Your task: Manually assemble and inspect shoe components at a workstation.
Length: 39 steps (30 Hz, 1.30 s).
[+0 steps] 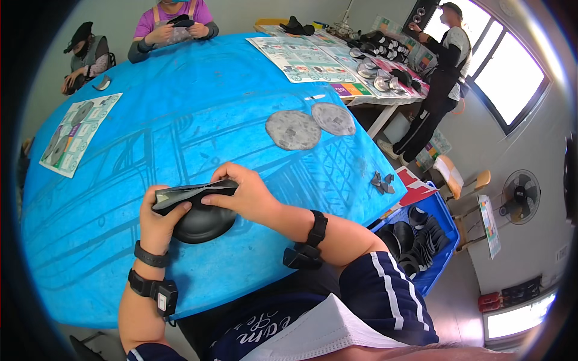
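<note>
Both hands grip a black, smooth, cup-shaped piece point(206, 226) with a folded edge and a greyish inner side, held just above the blue-covered table point(211, 90). My left hand point(158, 218) is closed on its left end, thumb pressed over the near edge. At its right end my right hand point(248, 194) pinches the upper edge, thumb on the near side and fingers behind. The rounded part bulges down toward me. Its exact kind I cannot make out.
Two grey round pads point(293, 130) lie beyond my right hand. Dark scraps point(383, 183) rest near the table's right edge, above a blue crate point(435, 278) of black curved pieces. Printed sheets point(90, 123) lie at left. Other people point(174, 27) work at the far side.
</note>
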{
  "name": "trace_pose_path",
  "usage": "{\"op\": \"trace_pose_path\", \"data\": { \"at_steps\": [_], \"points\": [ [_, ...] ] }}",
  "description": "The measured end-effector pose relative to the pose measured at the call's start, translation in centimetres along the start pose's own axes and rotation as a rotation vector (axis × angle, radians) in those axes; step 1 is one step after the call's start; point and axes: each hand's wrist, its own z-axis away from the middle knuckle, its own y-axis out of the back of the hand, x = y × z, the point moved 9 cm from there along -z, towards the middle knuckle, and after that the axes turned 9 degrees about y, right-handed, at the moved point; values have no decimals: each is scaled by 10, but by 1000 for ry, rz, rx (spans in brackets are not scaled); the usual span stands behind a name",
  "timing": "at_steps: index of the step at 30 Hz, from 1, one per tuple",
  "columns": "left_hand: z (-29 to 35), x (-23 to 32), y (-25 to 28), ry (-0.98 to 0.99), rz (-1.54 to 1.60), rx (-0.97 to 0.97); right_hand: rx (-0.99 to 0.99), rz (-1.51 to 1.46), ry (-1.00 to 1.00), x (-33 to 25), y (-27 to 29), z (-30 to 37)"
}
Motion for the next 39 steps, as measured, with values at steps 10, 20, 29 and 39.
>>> {"op": "trace_pose_path", "data": {
  "at_steps": [10,20,29,39],
  "points": [
    [-1,5,2,111,77,-30,18,-161,-97,1,1,-1],
    [-1,3,5,95,143,-3,2,-133,11,-5,2,-5],
    [-4,8,-3,87,216,-23,-71,16,158,-8,13,-6],
    [-7,-2,8,73,351,29,1415,599,970,-138,222,109]
  ]
}}
